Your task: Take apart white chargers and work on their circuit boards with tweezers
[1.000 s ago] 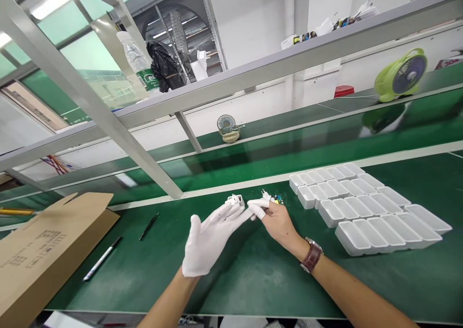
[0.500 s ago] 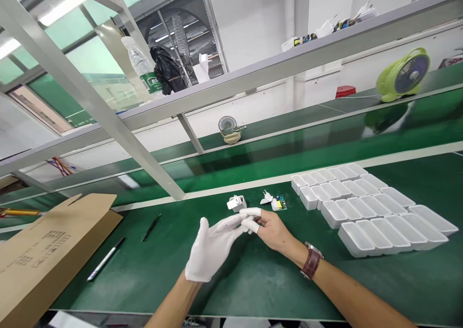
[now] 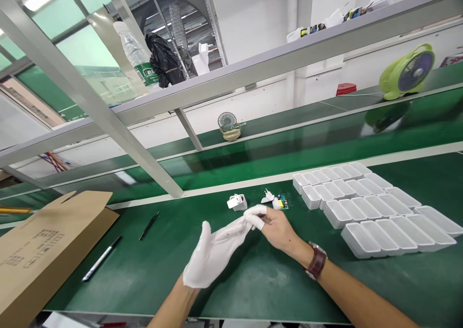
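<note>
A full white glove [image 3: 206,267] covers my left hand [image 3: 220,246], palm turned up, thumb raised, fingers stretched out toward the right. It holds nothing. My right hand [image 3: 280,229], with white finger covers [image 3: 256,217] on some fingertips and a brown-strapped watch [image 3: 317,260] on the wrist, pinches the glove at the left fingertips. Just beyond the hands lie a small white adapter case with a plug part [image 3: 237,202], a white plug [image 3: 268,196] and a small circuit board [image 3: 283,202] with yellow and blue components.
Rows of white plastic trays [image 3: 378,236] stand to the right. At left are a cardboard box [image 3: 54,246], a white pen [image 3: 101,259] and a black pen [image 3: 148,225]. A metal shelf [image 3: 253,75] crosses above the green bench [image 3: 144,284]. Behind stand small fans [image 3: 227,121].
The right hand has shifted slightly right, still pinching at the left glove's fingertips. The left hand has tilted a little and stays outstretched. The camera view has moved slightly.
</note>
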Demonstrator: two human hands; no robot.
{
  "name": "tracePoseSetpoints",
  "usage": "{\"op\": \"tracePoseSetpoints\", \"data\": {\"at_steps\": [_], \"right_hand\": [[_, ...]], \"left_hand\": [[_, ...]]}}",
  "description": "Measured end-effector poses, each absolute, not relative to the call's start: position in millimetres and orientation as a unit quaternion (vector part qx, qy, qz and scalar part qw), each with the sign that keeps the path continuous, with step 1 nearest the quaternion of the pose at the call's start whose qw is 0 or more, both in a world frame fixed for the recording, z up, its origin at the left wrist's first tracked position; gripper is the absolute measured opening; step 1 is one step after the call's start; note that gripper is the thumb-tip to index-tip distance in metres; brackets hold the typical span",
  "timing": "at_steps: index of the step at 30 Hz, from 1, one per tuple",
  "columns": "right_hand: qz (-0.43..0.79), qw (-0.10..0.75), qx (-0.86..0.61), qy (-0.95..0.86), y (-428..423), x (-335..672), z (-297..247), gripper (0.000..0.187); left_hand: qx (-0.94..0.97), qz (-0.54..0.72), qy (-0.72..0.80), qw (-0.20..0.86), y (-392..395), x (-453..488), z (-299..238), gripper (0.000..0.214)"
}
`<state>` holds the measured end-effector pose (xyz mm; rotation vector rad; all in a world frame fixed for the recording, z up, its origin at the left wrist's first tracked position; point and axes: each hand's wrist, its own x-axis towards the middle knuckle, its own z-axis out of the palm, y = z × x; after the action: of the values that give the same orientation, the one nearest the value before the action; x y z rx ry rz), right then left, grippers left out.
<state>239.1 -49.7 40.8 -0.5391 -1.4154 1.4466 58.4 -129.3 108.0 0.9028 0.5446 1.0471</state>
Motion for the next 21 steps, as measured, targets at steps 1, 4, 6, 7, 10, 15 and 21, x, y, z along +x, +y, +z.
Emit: {"op": "tracePoseSetpoints", "data": {"at_steps": [1, 4, 6, 7, 10, 15, 21], "right_hand": [[0.602, 0.512, -0.227, -0.569, -50, 239, 42, 0.019], [0.631, 0.513, -0.217, -0.540, -52, 237, 42, 0.021], [0.641, 0.491, -0.206, -0.552, -57, 233, 41, 0.025], [0.638, 0.481, -0.202, -0.566, -59, 231, 40, 0.027], [0.611, 0.479, -0.209, -0.595, -64, 228, 39, 0.027], [0.576, 0.541, -0.274, -0.548, -43, 244, 42, 0.024], [0.552, 0.639, -0.344, -0.410, -12, 278, 45, 0.045]], "left_hand": [[0.425, 0.477, 0.244, 0.730, -130, 59, 107, 0.079], [0.449, 0.477, 0.280, 0.702, -130, 57, 103, 0.075], [0.466, 0.476, 0.337, 0.665, -129, 56, 100, 0.072], [0.475, 0.478, 0.359, 0.646, -128, 56, 99, 0.070], [0.508, 0.459, 0.438, 0.583, -125, 59, 98, 0.064], [0.521, 0.409, 0.482, 0.574, -134, 55, 98, 0.042], [0.482, 0.474, 0.443, 0.589, -155, 26, 81, 0.038]]}}
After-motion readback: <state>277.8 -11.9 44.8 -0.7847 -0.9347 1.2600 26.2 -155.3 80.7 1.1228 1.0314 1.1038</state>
